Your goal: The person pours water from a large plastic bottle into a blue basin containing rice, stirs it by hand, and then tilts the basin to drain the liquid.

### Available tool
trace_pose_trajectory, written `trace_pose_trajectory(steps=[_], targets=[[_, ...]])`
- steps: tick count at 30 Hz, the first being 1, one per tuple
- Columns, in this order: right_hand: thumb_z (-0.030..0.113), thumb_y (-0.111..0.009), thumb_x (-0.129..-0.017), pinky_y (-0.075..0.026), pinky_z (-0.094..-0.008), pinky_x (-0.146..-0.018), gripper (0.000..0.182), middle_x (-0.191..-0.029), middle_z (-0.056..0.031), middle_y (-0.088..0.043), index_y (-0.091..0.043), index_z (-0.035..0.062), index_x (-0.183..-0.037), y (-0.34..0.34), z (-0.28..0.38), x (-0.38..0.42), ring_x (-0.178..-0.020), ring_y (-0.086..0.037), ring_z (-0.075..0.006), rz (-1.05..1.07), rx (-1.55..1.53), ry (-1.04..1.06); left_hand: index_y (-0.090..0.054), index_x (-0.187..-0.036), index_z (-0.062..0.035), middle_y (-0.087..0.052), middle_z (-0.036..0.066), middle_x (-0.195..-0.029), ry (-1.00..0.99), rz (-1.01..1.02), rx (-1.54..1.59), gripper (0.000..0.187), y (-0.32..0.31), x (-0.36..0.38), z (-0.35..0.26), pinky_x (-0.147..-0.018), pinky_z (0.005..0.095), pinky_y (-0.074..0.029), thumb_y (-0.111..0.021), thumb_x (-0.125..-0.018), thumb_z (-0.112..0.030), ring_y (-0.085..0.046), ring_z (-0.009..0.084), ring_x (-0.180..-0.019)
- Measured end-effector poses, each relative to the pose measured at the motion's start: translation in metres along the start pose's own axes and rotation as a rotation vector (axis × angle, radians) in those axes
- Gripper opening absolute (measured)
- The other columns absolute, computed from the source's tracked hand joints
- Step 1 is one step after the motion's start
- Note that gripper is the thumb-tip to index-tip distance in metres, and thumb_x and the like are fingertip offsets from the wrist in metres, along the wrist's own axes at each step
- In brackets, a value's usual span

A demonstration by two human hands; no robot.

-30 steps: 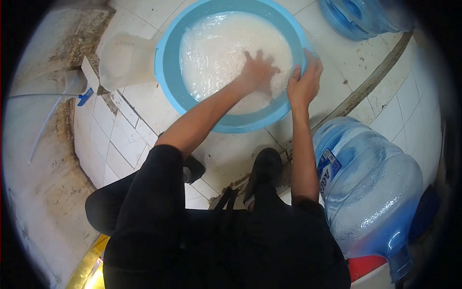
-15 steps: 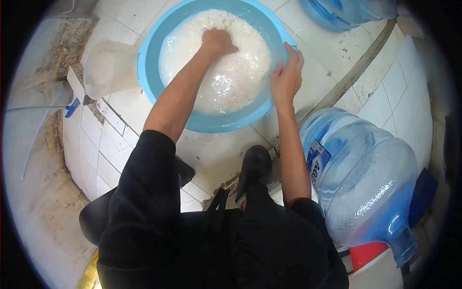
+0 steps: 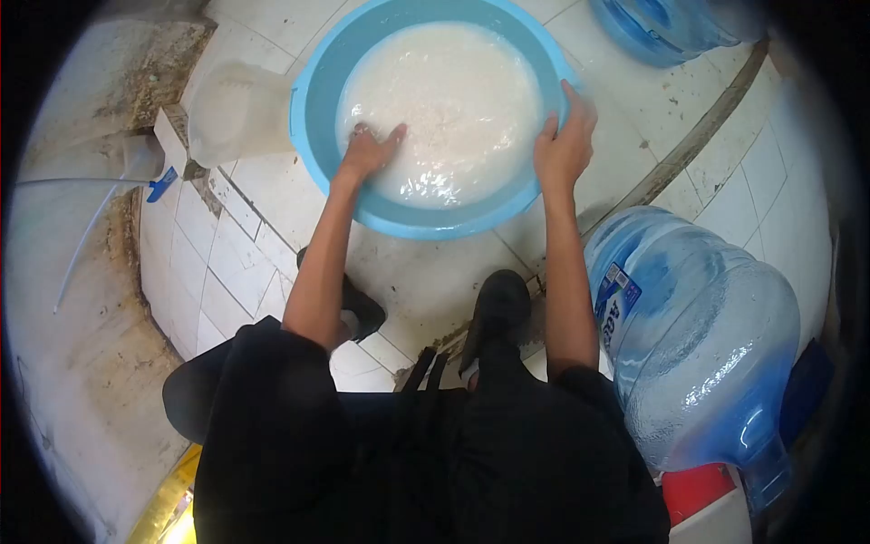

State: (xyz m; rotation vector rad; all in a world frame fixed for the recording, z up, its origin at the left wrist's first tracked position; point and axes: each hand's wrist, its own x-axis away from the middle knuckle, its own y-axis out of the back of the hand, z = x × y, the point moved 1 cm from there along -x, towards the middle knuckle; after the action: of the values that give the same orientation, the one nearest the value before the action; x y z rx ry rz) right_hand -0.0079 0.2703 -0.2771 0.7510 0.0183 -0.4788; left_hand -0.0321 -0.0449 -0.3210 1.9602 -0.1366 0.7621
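A light-blue plastic basin (image 3: 313, 136) stands on the tiled floor, holding cloudy white water with rice (image 3: 444, 109) in it. At the left side of the basin, my left hand (image 3: 373, 152) dips into the water. Its thumb stands apart from the fingers, whose tips are hidden below the surface, and no object shows in it. My right hand (image 3: 564, 140) grips the basin's right rim, thumb on the inner side and fingers around the outside.
A large clear-blue water jug (image 3: 698, 335) lies tilted at the right, above a red object (image 3: 698, 490). Another jug (image 3: 666, 32) is at the top right. A translucent container (image 3: 237, 113) sits left of the basin, near a blue-ended hose (image 3: 161, 186). My shoes (image 3: 498, 313) are below the basin.
My left hand has moved from the rice at the basin's upper middle to its left side, its fingers now spread. The water looks more level over the rice. My right hand stays on the rim.
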Motion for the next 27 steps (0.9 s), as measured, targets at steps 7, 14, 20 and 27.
trace_pose_trajectory(steps=[7,14,20,27], targets=[[0.003,-0.059,-0.091,-0.049,-0.0494,-0.094,0.052,-0.146,-0.0196,-0.044,-0.053,0.0234,-0.138,-0.004,0.003,0.001,-0.118,-0.059,-0.0406,-0.020,0.010,-0.049,-0.021,-0.152,0.0142,-0.035,0.031,-0.155,0.275,0.187,0.297,0.124,-0.033,-0.010,-0.005,-0.119,0.0459,-0.028,-0.046,-0.082,-0.085,-0.039,0.0416,-0.142],[0.002,-0.060,-0.090,-0.048,-0.0491,-0.095,0.053,-0.145,-0.0208,-0.045,-0.053,0.0238,-0.138,-0.005,0.001,0.001,-0.119,-0.058,-0.0411,-0.057,0.004,-0.046,-0.027,-0.159,-0.0120,-0.037,0.017,-0.158,0.411,0.527,0.984,0.095,-0.067,0.015,-0.035,-0.117,0.0578,-0.029,-0.016,-0.093,-0.080,-0.039,0.0384,-0.143],[0.002,-0.060,-0.090,-0.049,-0.0487,-0.093,0.052,-0.145,-0.0217,-0.045,-0.053,0.0220,-0.137,0.000,0.002,0.003,-0.113,-0.062,-0.0413,-0.029,-0.024,-0.066,-0.031,-0.157,-0.0099,-0.042,0.015,-0.156,0.317,0.485,2.043,0.084,-0.024,0.012,-0.076,-0.115,0.0616,-0.032,-0.016,-0.100,-0.070,-0.041,0.0421,-0.141],[0.002,-0.061,-0.089,-0.051,-0.0479,-0.089,0.052,-0.145,-0.0222,-0.045,-0.053,0.0216,-0.136,-0.001,0.003,0.001,-0.104,-0.066,-0.0410,-0.034,-0.066,-0.046,-0.028,-0.156,0.0006,-0.039,0.024,-0.155,0.162,0.026,0.976,0.079,0.003,-0.006,-0.036,-0.119,0.0529,-0.027,-0.037,-0.103,-0.057,-0.037,0.0388,-0.144]])
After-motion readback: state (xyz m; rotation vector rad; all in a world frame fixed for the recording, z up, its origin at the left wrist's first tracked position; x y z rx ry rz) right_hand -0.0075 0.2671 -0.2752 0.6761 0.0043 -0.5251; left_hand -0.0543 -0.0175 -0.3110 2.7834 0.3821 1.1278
